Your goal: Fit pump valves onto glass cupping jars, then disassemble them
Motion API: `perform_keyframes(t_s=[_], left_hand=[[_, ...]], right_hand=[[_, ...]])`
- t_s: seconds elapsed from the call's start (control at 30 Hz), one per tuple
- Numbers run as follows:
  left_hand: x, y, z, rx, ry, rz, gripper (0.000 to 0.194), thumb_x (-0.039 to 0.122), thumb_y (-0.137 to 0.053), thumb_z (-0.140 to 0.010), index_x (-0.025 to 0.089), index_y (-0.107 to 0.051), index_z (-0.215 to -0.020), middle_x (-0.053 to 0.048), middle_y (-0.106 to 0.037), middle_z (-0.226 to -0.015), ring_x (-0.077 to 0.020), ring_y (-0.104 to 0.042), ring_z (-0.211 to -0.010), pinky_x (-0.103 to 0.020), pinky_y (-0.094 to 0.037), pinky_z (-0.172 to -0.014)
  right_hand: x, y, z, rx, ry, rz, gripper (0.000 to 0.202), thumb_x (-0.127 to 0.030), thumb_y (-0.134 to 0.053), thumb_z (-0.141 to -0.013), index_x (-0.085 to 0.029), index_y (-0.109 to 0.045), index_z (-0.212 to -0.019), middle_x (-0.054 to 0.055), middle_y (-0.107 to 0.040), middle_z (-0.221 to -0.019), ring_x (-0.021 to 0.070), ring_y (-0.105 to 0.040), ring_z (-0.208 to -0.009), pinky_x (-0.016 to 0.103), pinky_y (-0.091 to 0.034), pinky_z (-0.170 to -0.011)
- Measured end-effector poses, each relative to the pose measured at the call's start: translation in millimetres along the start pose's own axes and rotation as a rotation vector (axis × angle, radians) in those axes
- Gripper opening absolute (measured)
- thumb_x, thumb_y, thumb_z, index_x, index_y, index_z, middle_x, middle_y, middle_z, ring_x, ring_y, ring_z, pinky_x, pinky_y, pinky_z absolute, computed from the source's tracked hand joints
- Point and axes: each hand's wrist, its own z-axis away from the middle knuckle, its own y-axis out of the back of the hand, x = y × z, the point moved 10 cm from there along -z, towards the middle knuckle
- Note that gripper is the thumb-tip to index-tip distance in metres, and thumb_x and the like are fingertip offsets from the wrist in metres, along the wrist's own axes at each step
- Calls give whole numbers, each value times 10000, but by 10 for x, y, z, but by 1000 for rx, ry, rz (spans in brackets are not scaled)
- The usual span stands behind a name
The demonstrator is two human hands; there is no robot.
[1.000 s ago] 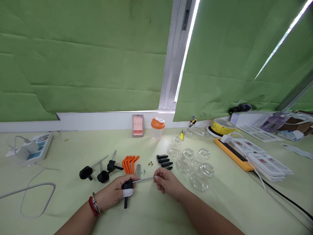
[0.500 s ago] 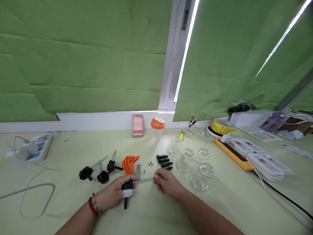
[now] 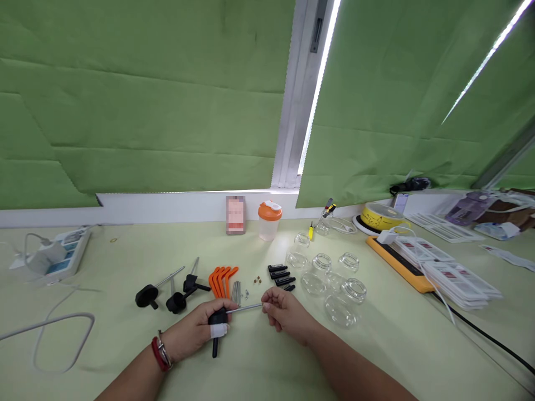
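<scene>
My left hand, a white wrap on its thumb, is closed around a black plastic part with a stem pointing down. A thin metal rod runs from this part to the right. My right hand pinches at the rod's far end; anything small between those fingertips is hidden. Just beyond the hands lie orange bent handles, loose metal rods, small silver bits, brass-coloured bits and several black ridged pieces. More black parts with rods lie left of them.
Several clear glass jars stand at the right. Behind are an orange-lidded cup, a yellow-handled tool and a yellow roll. A power strip with cables lies left; an orange-edged strip and plastic cases lie right.
</scene>
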Motion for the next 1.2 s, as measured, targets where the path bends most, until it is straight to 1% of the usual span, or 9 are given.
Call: perform_keyframes(t_s=[0.1, 0.17, 0.27, 0.43, 0.63, 0.83, 1.0, 1.13, 1.2], left_hand=[[11, -5, 5, -1, 0, -5, 434, 318, -595, -796, 244, -532, -1219, -9, -547, -928, -174, -487, -865, -265, -411, -808], [23, -4, 9, 0, 0, -5, 435, 316, -595, -796, 243, -531, -1220, -10, -546, -931, -175, -485, -868, -266, -408, -810], [42, -9, 11, -5, -6, -1, 438, 316, -600, -794, 244, -529, -1220, -7, -543, -926, -173, -482, -864, -264, -405, -810], [41, -10, 14, 0, -1, -9, 439, 317, -599, -794, 247, -528, -1222, -6, -546, -927, -176, -482, -872, -267, -402, -820], [51, -3, 12, -1, -10, -29, 443, 323, -596, -790, 253, -529, -1222, -3, -545, -920, -175, -482, -863, -270, -406, -818], [73, -14, 12, -2, -8, -23, 411, 318, -594, -788, 244, -541, -1190, 2, -541, -911, -167, -482, -855, -261, -405, -806], [77, -6, 5, 7, 7, -39, 384, 323, -602, -777, 236, -555, -1147, -1, -540, -920, -174, -482, -868, -263, -398, -807], [56, -7, -5, 1, 11, -31, 387, 318, -600, -779, 239, -551, -1155, 3, -537, -914, -166, -479, -853, -257, -398, -799], [43, -5, -6, 4, 8, -30, 389, 316, -597, -781, 240, -550, -1159, 3, -538, -913, -164, -478, -847, -255, -398, -795]], right_hand=[[-26, -12, 6, -5, 11, 5, 192, -333, -581, -740, -186, -496, -831, -31, -534, -692, 74, -455, -493, 185, -346, -399], [-31, -15, 10, -5, 0, 36, 168, -341, -557, -765, -186, -497, -795, -42, -519, -616, 70, -431, -462, 185, -339, -405], [-24, -15, 17, -5, -28, 77, 199, -373, -522, -802, -184, -494, -747, -58, -483, -517, 63, -394, -418, 183, -327, -410], [25, -4, 10, 0, -48, 106, 256, -410, -493, -829, -179, -505, -722, -56, -477, -497, 61, -391, -403, 181, -325, -411], [54, -4, -2, -3, -63, 108, 274, -411, -471, -843, -173, -509, -712, -51, -478, -490, 60, -393, -391, 182, -322, -407], [32, 0, -6, -9, -41, 89, 285, -423, -450, -853, -168, -508, -739, -43, -492, -519, 59, -403, -394, 183, -334, -399], [-15, -15, -6, -28, 21, -31, 224, -380, -550, -789, -190, -479, -883, -11, -557, -762, 68, -465, -492, 174, -347, -385], [-1, -26, -11, -41, 26, -15, 179, -336, -558, -774, -189, -475, -834, -7, -557, -774, 71, -478, -513, 176, -349, -395], [7, -28, -13, -43, 26, 1, 163, -335, -542, -785, -188, -478, -819, -14, -556, -741, 68, -467, -493, 179, -349, -398]])
